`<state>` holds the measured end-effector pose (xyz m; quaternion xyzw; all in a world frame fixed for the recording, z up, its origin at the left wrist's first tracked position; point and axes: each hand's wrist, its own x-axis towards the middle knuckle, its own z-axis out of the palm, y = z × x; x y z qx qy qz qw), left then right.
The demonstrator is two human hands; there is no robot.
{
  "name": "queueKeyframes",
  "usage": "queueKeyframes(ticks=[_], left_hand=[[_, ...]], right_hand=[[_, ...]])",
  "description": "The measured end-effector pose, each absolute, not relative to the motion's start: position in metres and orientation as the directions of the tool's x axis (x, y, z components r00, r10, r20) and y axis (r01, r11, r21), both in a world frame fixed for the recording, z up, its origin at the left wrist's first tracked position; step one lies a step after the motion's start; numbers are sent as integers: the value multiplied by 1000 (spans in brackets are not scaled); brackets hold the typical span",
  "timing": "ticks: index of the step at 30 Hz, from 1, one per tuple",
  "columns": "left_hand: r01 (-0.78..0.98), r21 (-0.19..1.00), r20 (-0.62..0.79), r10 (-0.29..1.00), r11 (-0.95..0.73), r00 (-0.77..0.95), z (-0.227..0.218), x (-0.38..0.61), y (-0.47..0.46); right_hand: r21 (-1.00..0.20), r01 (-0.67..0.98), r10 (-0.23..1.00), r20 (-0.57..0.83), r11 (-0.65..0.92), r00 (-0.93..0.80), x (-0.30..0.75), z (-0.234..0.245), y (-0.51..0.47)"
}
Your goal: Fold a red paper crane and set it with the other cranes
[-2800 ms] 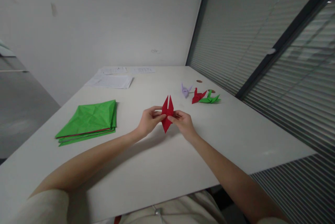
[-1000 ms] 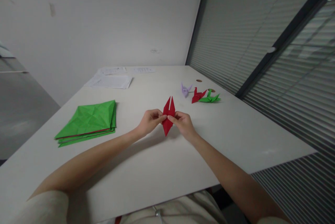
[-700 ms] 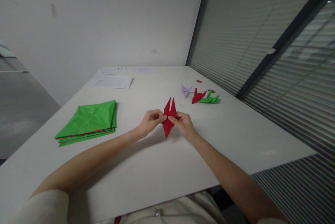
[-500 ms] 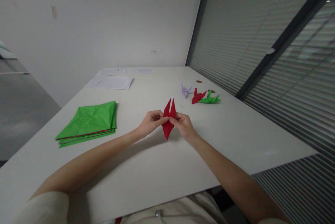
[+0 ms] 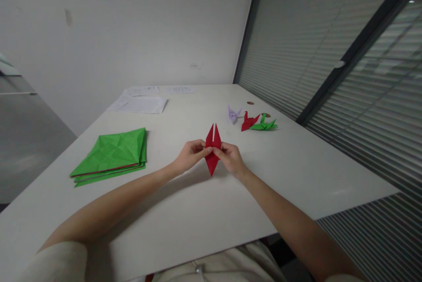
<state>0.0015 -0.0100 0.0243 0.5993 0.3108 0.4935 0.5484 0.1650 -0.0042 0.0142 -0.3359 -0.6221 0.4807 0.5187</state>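
Observation:
A red folded origami paper (image 5: 211,165) is held just above the white table, one point toward me and two narrow points, split by a slit, facing away. My left hand (image 5: 194,153) pinches its left edge, with the thumb on the front face. On the right edge, my right hand (image 5: 231,156) grips it the same way, the two thumbs nearly meeting at the middle. The other fingers are partly hidden behind the paper. Beyond my right hand lie a purple paper crane (image 5: 234,115), a red paper crane (image 5: 249,121) and a green paper crane (image 5: 264,124).
A stack of creased green paper sheets (image 5: 115,151), with a red edge showing, lies at the left of the white table (image 5: 184,233). Printed papers (image 5: 141,104) lie at the far left. A window with blinds (image 5: 296,44) runs along the right side.
The two upper points of the red paper have come slightly closer together, narrowing the slit. Its lower point looks a little straighter. Both hands keep nearly the same place.

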Motion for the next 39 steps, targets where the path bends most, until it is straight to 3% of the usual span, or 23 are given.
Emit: queueKeyframes(ticks=[10, 20, 29, 39], left_hand=[[-218, 954, 267, 911, -205, 313, 22, 1, -7], [-158, 958, 279, 898, -238, 339, 23, 3, -11], [-137, 953, 300, 894, -269, 334, 23, 1, -10], [-115, 986, 155, 894, -117, 420, 19, 5, -14]], right_hand=[[-938, -53, 902, 344, 343, -260, 166, 13, -5], [-902, -9, 870, 418, 431, -262, 168, 12, -5], [-906, -51, 858, 415, 420, -304, 168, 9, -5], [-871, 67, 873, 482, 486, -68, 169, 13, -2]])
